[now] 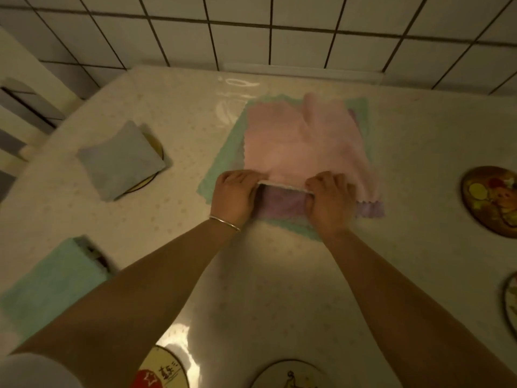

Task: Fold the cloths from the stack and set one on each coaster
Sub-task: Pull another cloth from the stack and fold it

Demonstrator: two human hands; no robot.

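Note:
A stack of flat cloths lies at the table's middle: a pink cloth (296, 141) on top, a purple cloth (282, 203) under it and a green cloth (221, 169) at the bottom. My left hand (236, 196) and my right hand (327, 198) both pinch the pink cloth's near edge, which is lifted off the purple one. A folded grey cloth (120, 161) rests on a round coaster (156, 147) at the left. A folded green cloth (53, 284) covers another coaster (96, 254) at the near left.
Bare round coasters lie at the right edge (492, 200), lower right (510, 303), bottom middle (291, 375) and bottom left of middle (162, 371). The white-tiled wall (251, 32) runs along the table's far edge. A chair back (25, 107) stands at the left.

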